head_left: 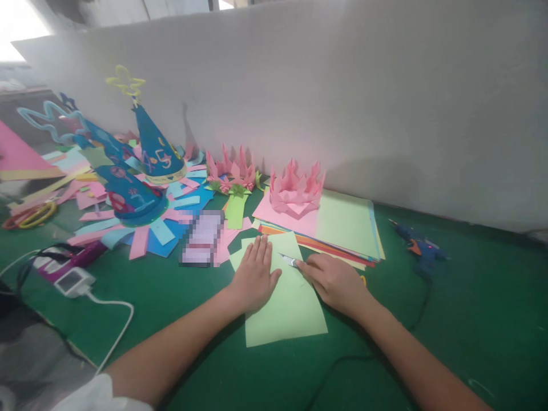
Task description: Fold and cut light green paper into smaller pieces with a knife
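A light green paper sheet (287, 311) lies on the green table (471, 319) in front of me. My left hand (254, 274) rests flat on its upper left part, fingers stretched out and pressing it down. My right hand (336, 279) is closed around a small craft knife (289, 261), whose blade tip touches the sheet just right of my left fingertips.
A stack of coloured paper (346, 225) carries a pink paper crown (295, 191). Further left are another pink crown (231, 171), blue cone hats (156, 148), paper strips, scissors (32, 216) and a charger with cable (75, 281). A blue glue gun (422, 249) lies right. A white wall stands behind.
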`<state>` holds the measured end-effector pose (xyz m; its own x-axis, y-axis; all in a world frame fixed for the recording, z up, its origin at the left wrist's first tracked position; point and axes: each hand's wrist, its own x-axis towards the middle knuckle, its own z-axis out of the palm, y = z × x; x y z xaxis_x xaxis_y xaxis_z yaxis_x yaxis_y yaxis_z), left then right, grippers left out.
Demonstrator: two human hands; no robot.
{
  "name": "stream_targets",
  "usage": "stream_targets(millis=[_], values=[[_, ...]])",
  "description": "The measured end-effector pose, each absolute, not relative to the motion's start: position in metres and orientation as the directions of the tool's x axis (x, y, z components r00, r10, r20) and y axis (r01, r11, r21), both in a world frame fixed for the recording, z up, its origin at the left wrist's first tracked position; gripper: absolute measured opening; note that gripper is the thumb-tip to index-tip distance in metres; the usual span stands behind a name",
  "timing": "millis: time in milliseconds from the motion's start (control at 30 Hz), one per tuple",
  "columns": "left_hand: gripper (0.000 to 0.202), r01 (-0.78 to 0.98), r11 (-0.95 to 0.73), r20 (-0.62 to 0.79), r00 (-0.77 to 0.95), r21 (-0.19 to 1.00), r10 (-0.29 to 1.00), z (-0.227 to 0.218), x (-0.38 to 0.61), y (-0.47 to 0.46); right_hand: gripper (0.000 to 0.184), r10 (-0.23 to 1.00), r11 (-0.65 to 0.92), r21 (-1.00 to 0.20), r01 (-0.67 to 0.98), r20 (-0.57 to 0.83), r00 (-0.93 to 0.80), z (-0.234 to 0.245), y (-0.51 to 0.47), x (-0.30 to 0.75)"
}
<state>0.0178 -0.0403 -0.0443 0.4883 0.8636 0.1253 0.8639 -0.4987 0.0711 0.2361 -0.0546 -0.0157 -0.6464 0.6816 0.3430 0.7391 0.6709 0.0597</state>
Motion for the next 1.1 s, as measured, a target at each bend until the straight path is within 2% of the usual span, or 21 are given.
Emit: stream_targets(millis=[133,333,1100], values=[[0.064,0.863,-0.5,0.116,0.49,0.077,0.864,-0.046,0.017,-0.04,0.028,0.68,0.662,0.071,0.746,0.361,-0.638,-0.015,-0.052,0.232],[0.066,0.864,-0.496,0.182,0.476,0.087,0.861,-0.053,0.016,-0.04,0.028,0.671,0.669,0.06,0.741,0.379,-0.637,-0.015,-0.043,0.225],[0.066,0.862,-0.501,0.165,0.484,0.081,0.859,-0.047,0.017,-0.04,0.025,0.68,0.617,0.134,0.775,0.405,-0.611,-0.026,-0.029,0.208]])
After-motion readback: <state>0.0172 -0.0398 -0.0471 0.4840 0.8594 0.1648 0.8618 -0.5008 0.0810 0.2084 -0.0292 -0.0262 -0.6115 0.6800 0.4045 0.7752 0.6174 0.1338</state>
